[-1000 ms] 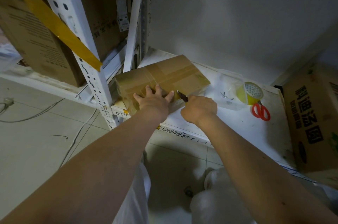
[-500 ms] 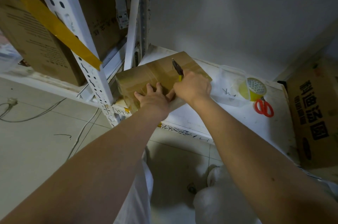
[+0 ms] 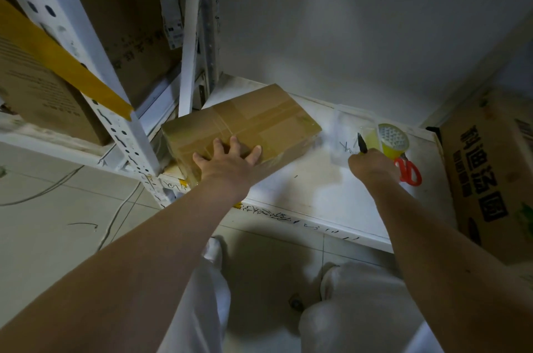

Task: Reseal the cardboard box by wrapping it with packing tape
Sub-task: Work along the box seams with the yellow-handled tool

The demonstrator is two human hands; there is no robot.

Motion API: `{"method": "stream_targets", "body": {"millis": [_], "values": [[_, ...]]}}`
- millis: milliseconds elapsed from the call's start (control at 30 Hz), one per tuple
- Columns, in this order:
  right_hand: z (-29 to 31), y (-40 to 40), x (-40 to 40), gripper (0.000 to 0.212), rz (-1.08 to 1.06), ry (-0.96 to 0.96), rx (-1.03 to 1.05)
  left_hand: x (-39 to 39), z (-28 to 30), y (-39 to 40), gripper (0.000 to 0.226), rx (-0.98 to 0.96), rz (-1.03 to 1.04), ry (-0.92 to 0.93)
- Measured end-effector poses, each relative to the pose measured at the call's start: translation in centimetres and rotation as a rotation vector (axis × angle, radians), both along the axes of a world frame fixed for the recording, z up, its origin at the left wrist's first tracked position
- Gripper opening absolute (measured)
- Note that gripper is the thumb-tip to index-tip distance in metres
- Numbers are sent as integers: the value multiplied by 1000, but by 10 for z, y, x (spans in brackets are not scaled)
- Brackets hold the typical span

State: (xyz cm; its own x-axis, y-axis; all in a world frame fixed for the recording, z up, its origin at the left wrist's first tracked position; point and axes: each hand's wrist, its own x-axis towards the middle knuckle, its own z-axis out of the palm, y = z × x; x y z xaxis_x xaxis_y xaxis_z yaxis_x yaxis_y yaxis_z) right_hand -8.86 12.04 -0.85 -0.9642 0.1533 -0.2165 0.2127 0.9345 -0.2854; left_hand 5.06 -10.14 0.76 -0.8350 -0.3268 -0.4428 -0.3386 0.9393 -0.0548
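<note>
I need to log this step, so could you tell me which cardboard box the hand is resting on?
The small taped box on the white shelf, under the left hand.

A brown cardboard box (image 3: 245, 127), crossed with glossy tape strips, lies flat on a white shelf (image 3: 311, 191); a yellow tape roll (image 3: 389, 140) stands nearby.

A plain white wall (image 3: 360, 20) stands at the back, dim and shadowy near the top. The floor (image 3: 43, 231) has big pale tiles, and thin wires (image 3: 115, 217) lie across it. A white metal shelf post (image 3: 115, 127) with holes stands on the left, with a yellow strip (image 3: 66, 67) stuck across it. Brown boxes (image 3: 43, 93) sit on the shelf behind it. A white shelf board (image 3: 317, 196) reaches to the wall.
</note>
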Motion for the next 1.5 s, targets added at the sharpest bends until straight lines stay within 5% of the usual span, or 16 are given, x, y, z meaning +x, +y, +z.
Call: {"method": "stream_targets", "body": {"millis": [200,333,433,633,933,1067,1167,1300,1500], "values": [[-3,2,-2,41,-78,-89,22,0,3,0,103,-7,-7,-9],[-3,-10,-1,47,-102,111,-138,2,2,1,100,-8,-14,1],[6,-32,-6,39,73,194,-316,3,1,0,99,-18,-33,15],[19,-74,-18,55,385,-176,-473,3,4,-4,94,-4,-61,28],[29,-29,10,21,218,-175,-606,-1,9,-38,95,-88,-267,79],[30,-11,33,27,199,-279,-699,-8,11,-26,65,-108,-244,163],[34,-8,51,26,232,-325,-691,-14,7,3,42,-42,-177,262],[29,-9,67,21,244,-290,-641,-19,-8,41,61,65,-205,229],[23,-5,87,16,292,-179,-229,-20,-15,58,69,55,-238,104]]}}
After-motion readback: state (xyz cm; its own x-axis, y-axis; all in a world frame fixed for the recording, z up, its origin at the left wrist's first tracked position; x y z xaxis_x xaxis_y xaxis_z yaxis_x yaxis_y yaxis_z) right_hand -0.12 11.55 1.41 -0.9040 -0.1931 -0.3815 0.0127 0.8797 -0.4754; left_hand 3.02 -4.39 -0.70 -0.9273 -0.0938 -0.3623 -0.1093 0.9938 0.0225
